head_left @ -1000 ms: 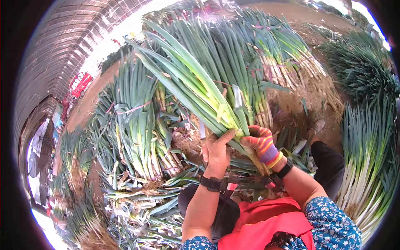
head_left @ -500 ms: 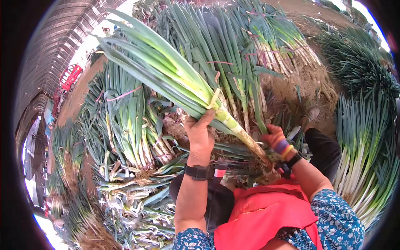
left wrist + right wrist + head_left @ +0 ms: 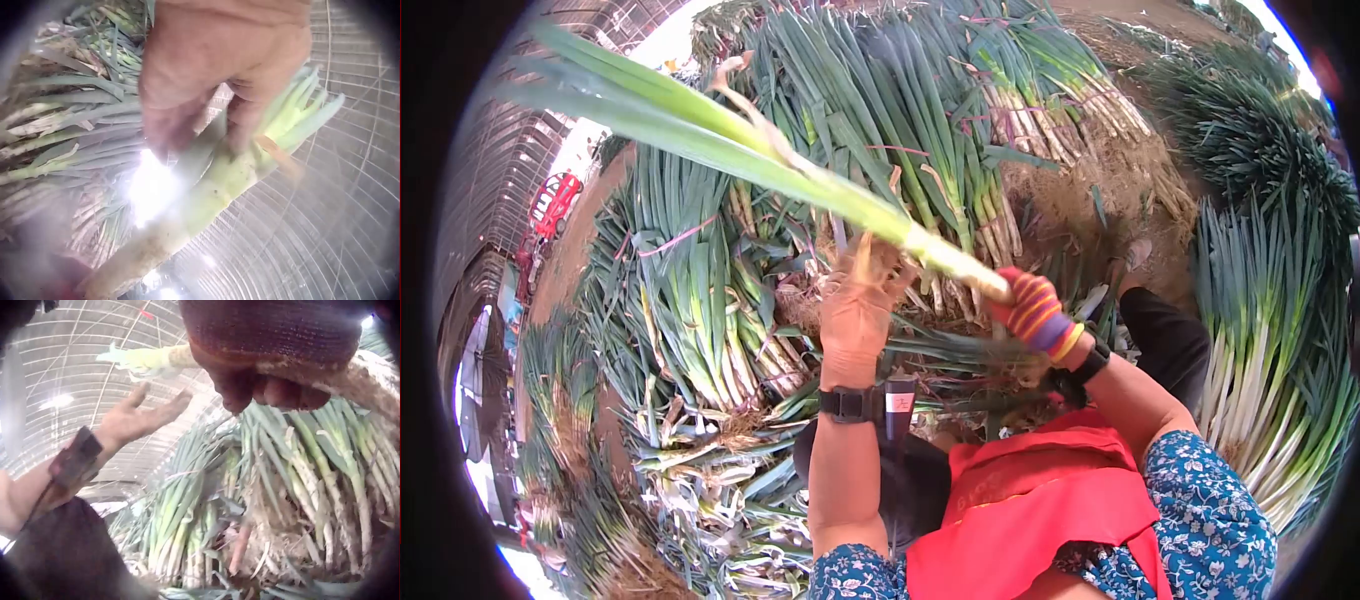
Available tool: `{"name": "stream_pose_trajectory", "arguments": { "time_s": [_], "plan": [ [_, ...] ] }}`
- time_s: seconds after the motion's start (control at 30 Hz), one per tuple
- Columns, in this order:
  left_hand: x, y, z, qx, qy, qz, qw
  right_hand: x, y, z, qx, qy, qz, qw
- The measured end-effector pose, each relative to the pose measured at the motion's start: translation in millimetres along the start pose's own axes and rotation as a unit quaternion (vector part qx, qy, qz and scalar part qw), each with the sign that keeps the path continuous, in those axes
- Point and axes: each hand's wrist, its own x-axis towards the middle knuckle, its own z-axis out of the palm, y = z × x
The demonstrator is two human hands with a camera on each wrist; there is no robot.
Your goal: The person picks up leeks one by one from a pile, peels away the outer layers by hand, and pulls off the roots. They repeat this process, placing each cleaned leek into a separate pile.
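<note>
A leek [image 3: 830,190] slants across the head view, leafy tops up to the left, with a dry strip of leaf hanging along it. My gloved right hand [image 3: 1035,312] grips its pale lower end; in the right wrist view the gloved fingers [image 3: 275,387] curl round the stalk. Just below the stalk is my bare left hand [image 3: 858,315], its fingers blurred. Seen from the right wrist, that left hand [image 3: 134,422] has its fingers extended, apart from the leek. The left wrist view shows its fingers [image 3: 240,122] close against the stalk [image 3: 225,181]; contact is unclear.
Tied leek bundles [image 3: 685,270] stand ahead and to the left, more [image 3: 1060,110] behind. Loose leaves and trimmings [image 3: 730,500] cover the ground at lower left. A pile of long leeks [image 3: 1260,340] lies at right. A red vehicle [image 3: 555,203] stands far left.
My left hand has loosened from the leek, and my right hand has moved from a separate leaf to the stalk's lower end. The leek has tipped lower to the left and shows fewer leaves.
</note>
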Motion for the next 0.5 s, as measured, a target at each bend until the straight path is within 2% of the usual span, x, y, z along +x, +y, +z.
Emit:
{"name": "stream_pose_trajectory", "arguments": {
  "time_s": [0.07, 0.1, 0.2, 0.27, 0.3, 0.33, 0.43, 0.47, 0.5],
  "plan": [
    [-4.1, -2.0, 3.6, 0.015, 0.017, -0.055, 0.998, 10.7, 2.7, -9.0, -0.029, 0.084, -0.045, 0.995],
    [-6.0, -0.7, 11.1, 0.017, 0.016, -0.058, 0.998, 13.4, -2.9, -15.9, -0.031, 0.063, -0.01, 0.997],
    [-7.5, 3.8, 31.4, 0.019, 0.039, -0.063, 0.997, 2.9, 4.8, -18.4, -0.032, 0.075, -0.004, 0.997],
    [-2.4, 12.3, 35.2, 0.115, 0.076, -0.047, 0.989, -8.7, 15.1, -10.9, -0.03, 0.066, 0.002, 0.997],
    [-3.2, 1.1, 23.1, 0.178, 0.037, 0.033, 0.983, -13.6, 16.4, -7.5, -0.023, 0.056, 0.01, 0.998],
    [-0.1, -1.1, 4.5, 0.225, 0.043, 0.013, 0.973, -17.7, 16.0, -4.5, -0.017, 0.048, 0.019, 0.999],
    [-7.7, 1.6, -2.4, 0.255, 0.075, -0.02, 0.964, -22.1, 13.9, -3.9, -0.037, 0.057, 0.013, 0.998],
    [-11.9, 2.9, 6.8, 0.382, 0.101, -0.07, 0.916, -21.2, 14.0, -3.5, -0.05, 0.065, 0.007, 0.997],
    [-16.1, 2.9, 13.3, 0.503, 0.126, -0.115, 0.848, -19.3, 13.6, -3.9, -0.045, 0.071, 0.005, 0.996]
  ]
}}
